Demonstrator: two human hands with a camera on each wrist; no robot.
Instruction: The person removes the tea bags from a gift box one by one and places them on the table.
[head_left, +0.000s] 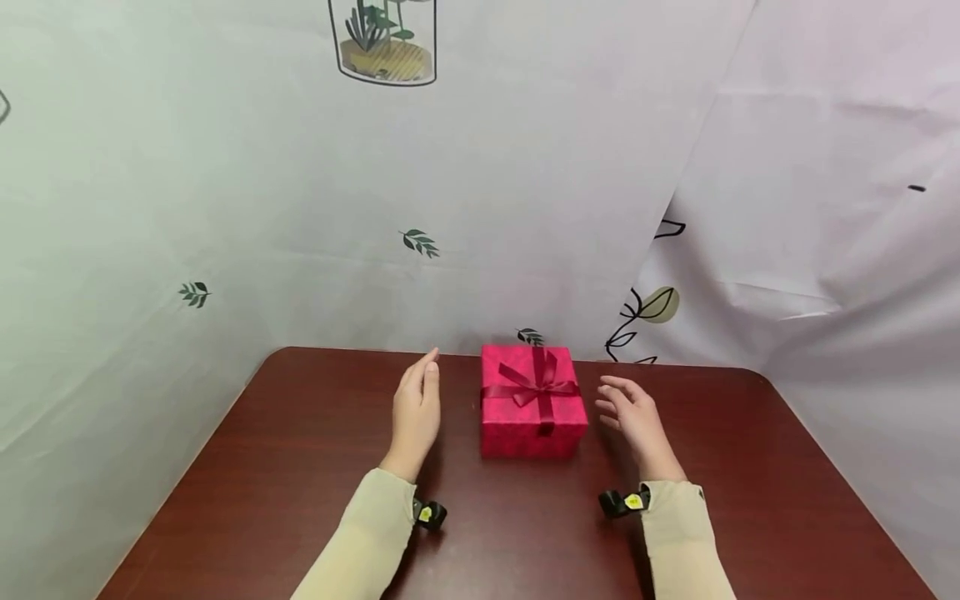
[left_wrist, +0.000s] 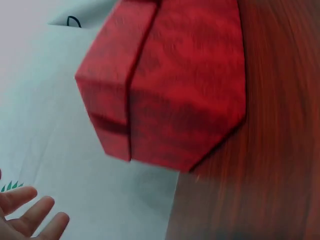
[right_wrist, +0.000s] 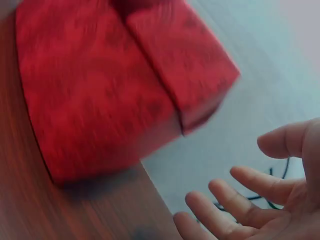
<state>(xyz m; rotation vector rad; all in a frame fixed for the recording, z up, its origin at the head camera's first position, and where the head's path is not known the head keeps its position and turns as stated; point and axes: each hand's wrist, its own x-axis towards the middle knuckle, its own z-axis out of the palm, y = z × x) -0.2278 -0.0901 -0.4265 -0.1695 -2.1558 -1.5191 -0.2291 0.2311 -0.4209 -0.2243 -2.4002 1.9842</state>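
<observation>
A: Box (head_left: 532, 412): bright red, faintly mottled; ribbon (head_left: 534, 385) a darker crimson. Table (head_left: 300, 467)?

B: Dark reddish-brown wood grain. Sleeves (head_left: 371, 533): pale beige. Backdrop (head_left: 225, 208): whitish, printed with green leaf sprigs and a potted plant outlined in black.

Staged recording booth, not lived-in room. Dark reddish-brown wood-grain tabletop (head_left: 300, 467) with rounded far corners, hemmed in on three sides by hung backdrop sheets (head_left: 225, 208): pale fabric, creased, printed with small green leaf sprigs (head_left: 420, 242) and potted-plant drawing (head_left: 384, 42). Right sheet (head_left: 847, 208) plainer, overlaps back one at slanted seam. No furniture, window or bare wall visible. Small cameras (head_left: 429, 512) strapped at both wrists. Lone prop: red gift box (head_left: 532, 404) with ribbon bow.
</observation>
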